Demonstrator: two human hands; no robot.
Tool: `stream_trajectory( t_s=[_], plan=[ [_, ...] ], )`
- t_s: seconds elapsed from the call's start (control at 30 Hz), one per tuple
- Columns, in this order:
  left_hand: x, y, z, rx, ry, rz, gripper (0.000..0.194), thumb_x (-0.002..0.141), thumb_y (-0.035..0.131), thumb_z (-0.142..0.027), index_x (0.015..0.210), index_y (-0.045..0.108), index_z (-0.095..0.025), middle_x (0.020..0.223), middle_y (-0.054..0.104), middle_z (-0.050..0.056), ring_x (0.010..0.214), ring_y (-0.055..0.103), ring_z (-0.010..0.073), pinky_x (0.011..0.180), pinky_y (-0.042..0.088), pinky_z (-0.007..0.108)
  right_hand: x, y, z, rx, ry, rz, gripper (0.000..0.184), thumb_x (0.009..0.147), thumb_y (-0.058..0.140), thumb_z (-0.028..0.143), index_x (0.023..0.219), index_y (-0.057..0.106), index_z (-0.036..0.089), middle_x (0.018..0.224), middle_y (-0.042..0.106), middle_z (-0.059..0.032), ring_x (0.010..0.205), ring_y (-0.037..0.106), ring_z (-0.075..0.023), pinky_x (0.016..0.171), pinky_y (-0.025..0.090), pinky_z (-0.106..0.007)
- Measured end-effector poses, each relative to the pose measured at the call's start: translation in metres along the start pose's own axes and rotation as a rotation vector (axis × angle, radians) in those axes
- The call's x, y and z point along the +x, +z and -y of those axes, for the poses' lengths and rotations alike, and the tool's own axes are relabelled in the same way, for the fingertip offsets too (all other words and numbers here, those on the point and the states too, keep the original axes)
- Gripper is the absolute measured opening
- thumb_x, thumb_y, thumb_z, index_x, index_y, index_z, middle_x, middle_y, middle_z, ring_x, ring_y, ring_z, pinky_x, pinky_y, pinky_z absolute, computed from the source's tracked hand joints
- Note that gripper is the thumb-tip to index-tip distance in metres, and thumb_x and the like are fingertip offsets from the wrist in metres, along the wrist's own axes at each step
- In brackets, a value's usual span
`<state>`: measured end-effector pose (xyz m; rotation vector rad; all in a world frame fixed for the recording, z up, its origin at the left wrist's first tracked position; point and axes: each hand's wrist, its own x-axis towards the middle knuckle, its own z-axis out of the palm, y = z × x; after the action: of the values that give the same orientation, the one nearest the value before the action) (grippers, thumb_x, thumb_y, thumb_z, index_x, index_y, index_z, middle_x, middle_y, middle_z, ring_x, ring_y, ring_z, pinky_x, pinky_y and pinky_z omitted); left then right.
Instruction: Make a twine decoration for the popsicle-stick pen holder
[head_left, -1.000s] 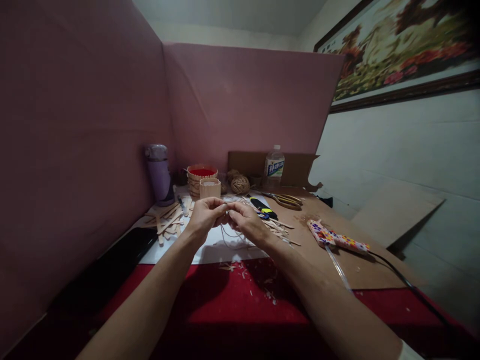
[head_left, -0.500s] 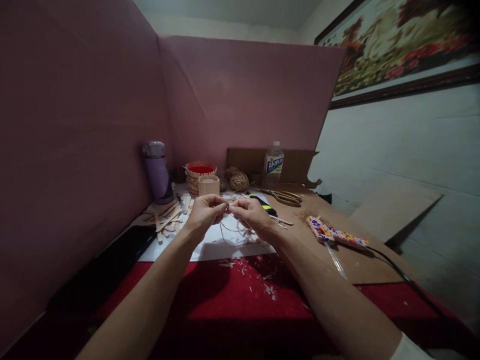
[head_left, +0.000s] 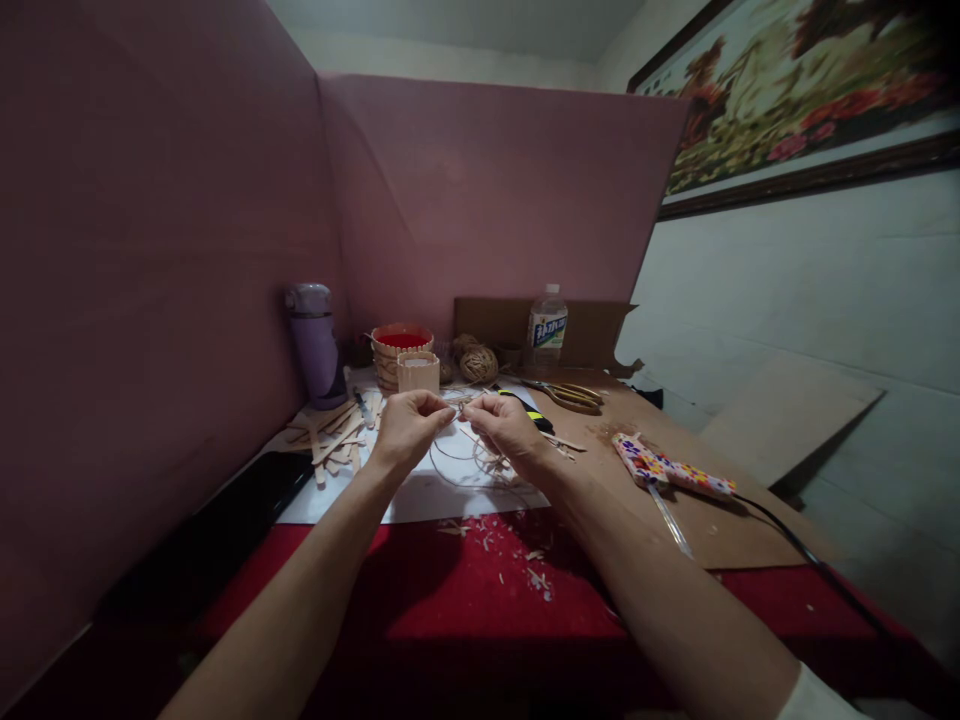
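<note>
Twine [head_left: 460,409] at frame ctr, btwn both hands. L hand [head_left: 409,425] pinched narrow on it, R hand [head_left: 507,425] same; hands close, small gap. Loose loop hangs below, over white paper [head_left: 412,507]. Stick-sided cup [head_left: 418,373] just behind L hand, twine ball [head_left: 478,364] upper ctr, wood sticks [head_left: 335,440] ctr-left, floral glue gun [head_left: 641,462] on cardboard [head_left: 750,548], ctr-right.

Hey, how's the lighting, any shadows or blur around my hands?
Head view: dim, with dark lower corners; head view: shadows on white paper and red cloth; head view: left hand and right hand fairly sharp, fine detail between them too small to tell.
</note>
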<state>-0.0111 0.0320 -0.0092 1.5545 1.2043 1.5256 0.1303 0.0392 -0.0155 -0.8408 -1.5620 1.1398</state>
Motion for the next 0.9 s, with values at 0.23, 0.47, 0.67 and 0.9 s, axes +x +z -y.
stream_trajectory(
  t_s=[0.23, 0.47, 0.67, 0.9],
  plan=[
    [-0.003, 0.001, -0.004, 0.006, 0.046, 0.028, 0.017, 0.058, 0.068, -0.027, 0.06, 0.065, -0.01, 0.052, 0.06, 0.002, 0.047, 0.048, 0.0086, 0.046, 0.033, 0.019, 0.003, 0.002, -0.005, -0.051, -0.009, -0.071, 0.017, 0.065, 0.055, 0.031, 0.06, 0.052, 0.015, 0.04, 0.034, 0.009, 0.035, 0.024, -0.0036, 0.038, 0.016, -0.02],
    [-0.007, 0.005, -0.002, 0.239, 0.213, 0.109, 0.016, 0.065, 0.061, -0.021, 0.073, 0.071, -0.012, 0.069, 0.07, 0.008, 0.061, 0.06, 0.015, 0.055, 0.043, 0.023, 0.004, 0.002, -0.006, 0.02, 0.01, -0.156, 0.017, 0.063, 0.055, 0.027, 0.054, 0.05, 0.015, 0.044, 0.042, 0.0058, 0.038, 0.03, -0.0039, 0.039, 0.018, -0.02],
    [-0.012, 0.007, 0.001, 0.485, 0.364, 0.169, 0.021, 0.073, 0.055, -0.022, 0.084, 0.072, -0.017, 0.079, 0.072, 0.008, 0.065, 0.063, 0.0162, 0.058, 0.043, 0.024, 0.003, -0.001, -0.002, 0.131, 0.04, -0.202, 0.014, 0.063, 0.055, 0.027, 0.058, 0.055, 0.014, 0.048, 0.049, 0.0045, 0.037, 0.03, -0.0034, 0.039, 0.02, -0.02],
    [-0.015, 0.009, -0.001, 0.628, 0.444, 0.213, 0.022, 0.075, 0.053, -0.019, 0.087, 0.072, -0.018, 0.076, 0.071, 0.008, 0.059, 0.057, 0.0142, 0.055, 0.037, 0.023, 0.008, -0.003, -0.007, 0.141, 0.034, -0.283, 0.016, 0.061, 0.059, 0.031, 0.062, 0.057, 0.015, 0.051, 0.052, 0.0046, 0.039, 0.034, -0.0037, 0.038, 0.02, -0.02]
  ],
)
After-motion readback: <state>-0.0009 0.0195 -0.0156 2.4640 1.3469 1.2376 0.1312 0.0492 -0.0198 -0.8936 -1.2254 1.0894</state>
